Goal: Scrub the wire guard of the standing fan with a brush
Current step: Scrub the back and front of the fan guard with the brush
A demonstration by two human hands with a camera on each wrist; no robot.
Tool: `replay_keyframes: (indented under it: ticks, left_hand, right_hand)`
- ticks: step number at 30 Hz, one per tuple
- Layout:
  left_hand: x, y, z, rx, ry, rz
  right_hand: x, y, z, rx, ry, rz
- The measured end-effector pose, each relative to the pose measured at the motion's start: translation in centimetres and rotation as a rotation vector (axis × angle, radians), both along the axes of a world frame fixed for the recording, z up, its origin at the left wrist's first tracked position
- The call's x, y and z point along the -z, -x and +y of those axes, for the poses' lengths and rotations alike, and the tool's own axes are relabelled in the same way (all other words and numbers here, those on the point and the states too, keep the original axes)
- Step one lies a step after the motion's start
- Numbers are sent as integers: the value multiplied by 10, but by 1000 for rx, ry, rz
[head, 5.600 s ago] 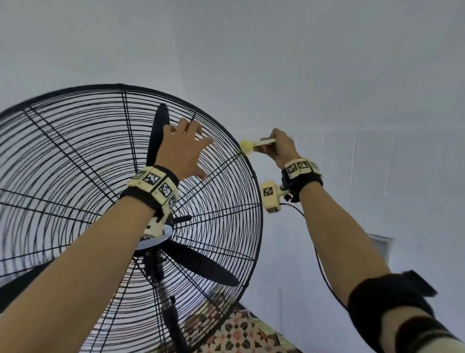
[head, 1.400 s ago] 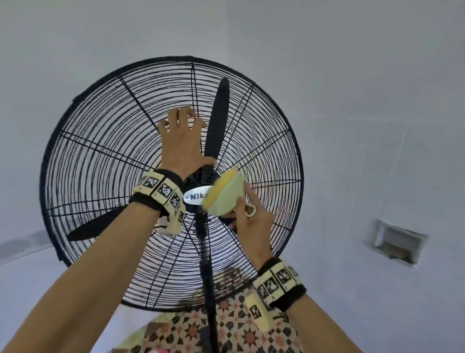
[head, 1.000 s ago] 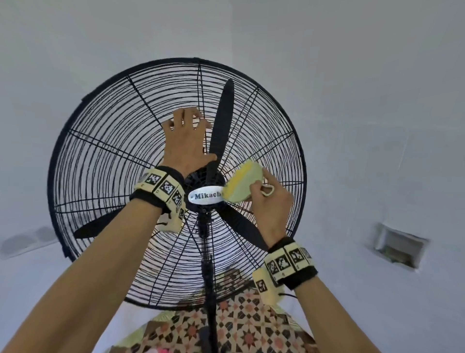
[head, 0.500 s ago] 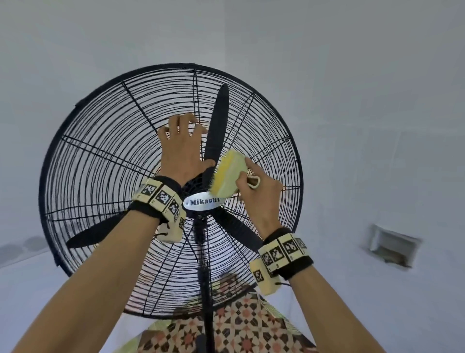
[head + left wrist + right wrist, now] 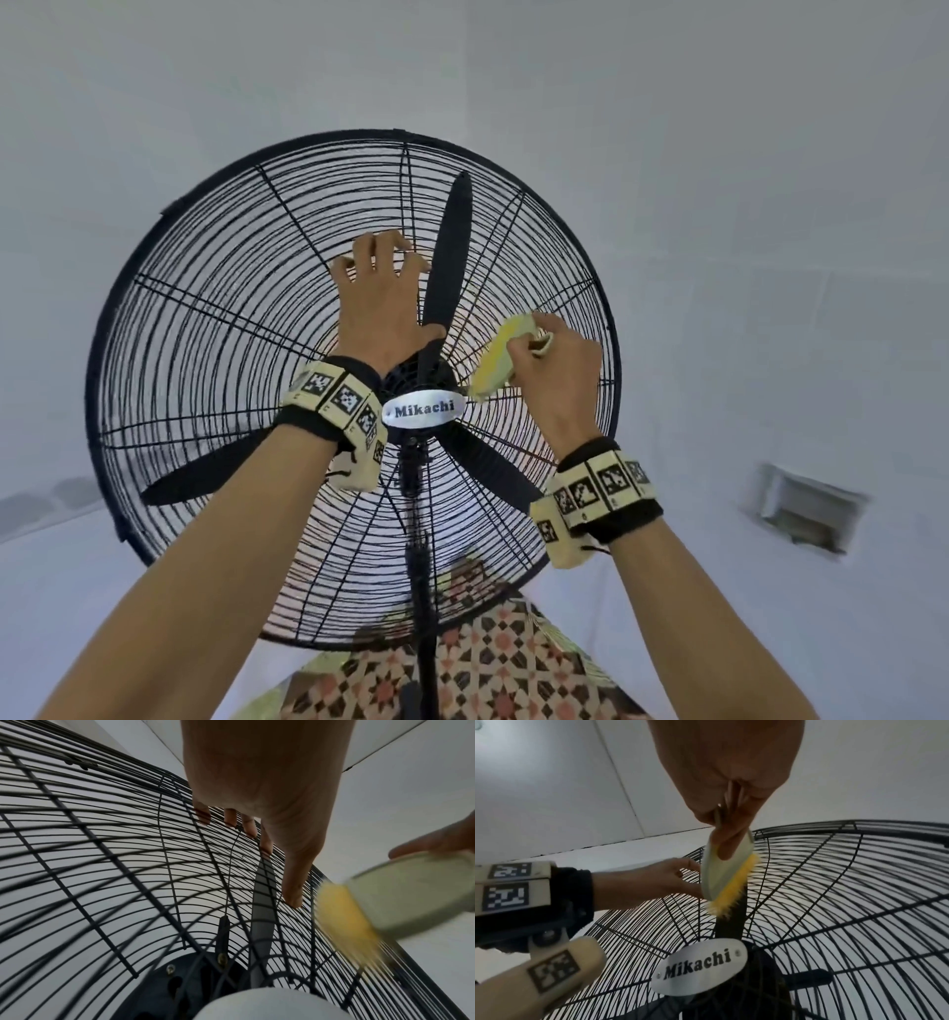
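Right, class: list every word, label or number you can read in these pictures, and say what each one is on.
"Mikachi": on the oval silver badge at the middle of the wire guard.
Wristbands: black-and-white square code marks only, no words.
Brush: no readable text.

The left hand (image 5: 382, 303) is laid on the wire guard (image 5: 215, 329) above the nameplate (image 5: 424, 410) at the hub. The brush (image 5: 497, 360) is held by the right hand (image 5: 557, 375) against the guard, right of the hub. A blade (image 5: 449, 257) stands behind the wires between both hands.
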State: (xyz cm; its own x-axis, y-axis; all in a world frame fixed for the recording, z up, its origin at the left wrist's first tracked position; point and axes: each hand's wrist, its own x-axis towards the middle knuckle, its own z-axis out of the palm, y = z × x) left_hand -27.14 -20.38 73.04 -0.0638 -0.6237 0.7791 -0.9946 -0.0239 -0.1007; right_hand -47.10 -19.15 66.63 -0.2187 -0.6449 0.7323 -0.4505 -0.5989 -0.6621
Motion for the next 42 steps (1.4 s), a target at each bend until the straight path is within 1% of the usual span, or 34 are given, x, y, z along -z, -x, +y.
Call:
replay_keyframes:
  ticks: [2,4,6,9,10,13,14,15,17,19,20,21,23,24,26,27,29,30,32,34,36,39,40,42]
  left_hand:
    - [1,2,-1,11,5,2]
    - [1,2,-1,16,8,3]
    - [1,1,-1,20,2,13]
    - [1,2,-1,17,-2,28]
    - [2,3,0,20,2,29]
    - [3,5,0,35,20,26]
    - [3,5,0,39,24,27]
    - [3,4,1,38,21,28]
    - [1,3,1,21,4,29]
    - [0,4,1,5,-6,25]
    - [1,5,1,5,-6,25]
    - [1,6,1,10,-2,24]
    - [2,6,2,20,8,24]
    - [3,6,2,21,10,26]
    - [2,5,3,18,-1,35]
    - [1,4,2,17,-10,41]
    - [-1,5,2,12,-22,51]
    - [-1,6,3,7,-25,49]
    - [-1,9,3,8,-20,46]
    - [0,9,3,15,-14,49]
    - [0,6,3,15,-12,48]
    - [0,4,2,-6,-9,48]
    - [0,5,2,-15,-10,48]
    - [0,6,3,-24,-10,48]
  right_hand:
    - [-4,-2,3,-91,34,-23]
    - [-3,-4,6,-123,47,-19]
    - [1,-2,5,-84,33,-3]
    - [-5,3,4,37,-2,118]
    - [-9,4,8,30,17,139]
    - [-15,0,15,-120,108,90]
    - [-13,-1,15,-129,112,85]
    - [-10,-1,14,-104,102,97]
    - [-5,3,8,21,52,146]
    - [-10,5,7,78,28,190]
    - [-14,6,7,60,40,188]
    - [-19,6,7,6,70,160]
    - [-27,4,7,-91,108,59]
    - [-30,4,6,-109,118,23]
    - [-34,10,-1,-71,98,2]
    - [-36,15,-5,-15,63,26]
    - [-42,21,-8,108,-2,133]
    - [-45,22,-7,120,13,152]
    - [-48,18,-5,33,90,139]
    - [-48,13,-2,-62,169,82]
    - [-44,12,-6,-36,159,81]
    - [-44,18,-10,90,62,196]
    - [-45,20,-11,95,58,197]
    - [-49,19,-13,8,115,130]
